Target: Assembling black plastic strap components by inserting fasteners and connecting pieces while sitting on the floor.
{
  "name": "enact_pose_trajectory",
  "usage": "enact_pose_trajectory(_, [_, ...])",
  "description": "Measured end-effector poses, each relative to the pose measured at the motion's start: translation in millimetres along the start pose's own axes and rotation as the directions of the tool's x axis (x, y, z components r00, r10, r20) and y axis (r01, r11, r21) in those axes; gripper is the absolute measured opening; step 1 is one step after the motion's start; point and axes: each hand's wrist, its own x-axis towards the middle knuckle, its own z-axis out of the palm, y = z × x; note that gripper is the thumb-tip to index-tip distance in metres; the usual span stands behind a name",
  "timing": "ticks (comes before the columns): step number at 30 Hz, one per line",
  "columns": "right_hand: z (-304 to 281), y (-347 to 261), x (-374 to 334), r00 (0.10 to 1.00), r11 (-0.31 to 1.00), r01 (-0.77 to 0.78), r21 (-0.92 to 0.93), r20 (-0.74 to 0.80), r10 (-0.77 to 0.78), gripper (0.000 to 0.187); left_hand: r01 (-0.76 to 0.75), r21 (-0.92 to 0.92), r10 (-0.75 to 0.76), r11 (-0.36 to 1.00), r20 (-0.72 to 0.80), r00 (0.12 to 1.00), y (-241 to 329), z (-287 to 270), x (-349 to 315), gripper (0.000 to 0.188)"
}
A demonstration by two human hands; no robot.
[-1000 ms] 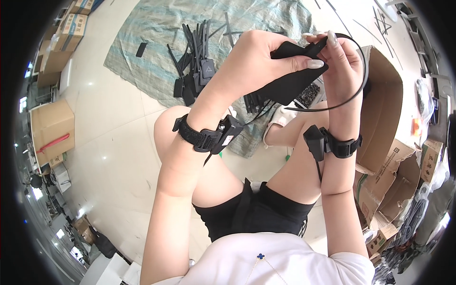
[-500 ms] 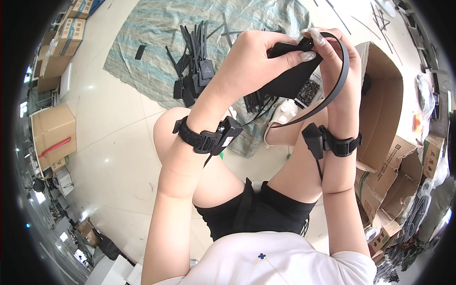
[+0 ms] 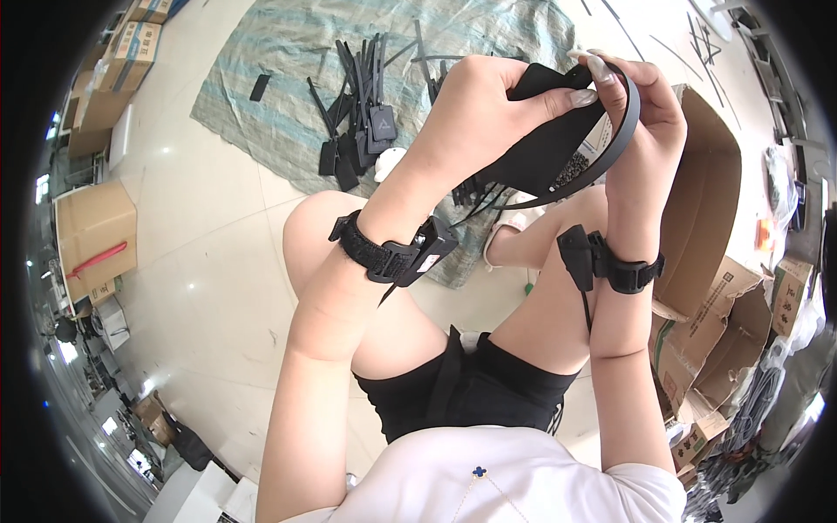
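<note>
Out in front, both my hands are at a black luggage tag point(image 3: 534, 157), a flat panel with a long black strap point(image 3: 617, 159). My left hand point(image 3: 484, 109) pinches the panel near its upper end, thumb on top. My right hand point(image 3: 649, 105) closes its thumb and fingers on the strap beside the slot at that end. The strap bows round on the right and trails down past the panel. Behind my fingers, part of the strap's path is hidden. Beyond my left forearm a pile of similar black tags point(image 3: 381, 126) lies with straps attached.
A striped green-grey woven sheet point(image 3: 248, 131) covers the floor ahead. Several loose black strips point(image 3: 706, 52) lie at the far right. An open cardboard box point(image 3: 711, 192) stands close to my right arm. More cartons point(image 3: 105, 231) line the left side. My bare knees are below my hands.
Both hands have shifted slightly to the right with the tag. The strap's loop has drawn closer to the panel, and its trailing end has risen.
</note>
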Motion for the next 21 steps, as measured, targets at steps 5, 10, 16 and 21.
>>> enact_pose_trajectory(5, [-1,0,1,0.999,0.999,-0.047,0.018,0.021,0.046,0.011,-0.066,0.026,0.066,0.997,0.013,0.998,-3,-2,-1,0.029])
enact_pose_trajectory(10, [-1,1,2,0.999,0.999,-0.043,-0.005,0.02,0.043,0.01,-0.07,0.066,0.066,0.995,0.054,0.996,-2,-2,0,0.028])
enact_pose_trajectory(16, [4,-8,1,0.99,0.99,-0.143,-0.019,-0.019,0.143,0.011,-0.1,-0.015,0.101,0.995,0.063,0.993,-4,-1,1,0.024])
enact_pose_trajectory(21, [4,-5,2,0.988,0.988,-0.155,-0.004,-0.023,0.155,0.01,-0.064,-0.091,0.072,0.994,0.091,0.993,-5,-2,0,0.023])
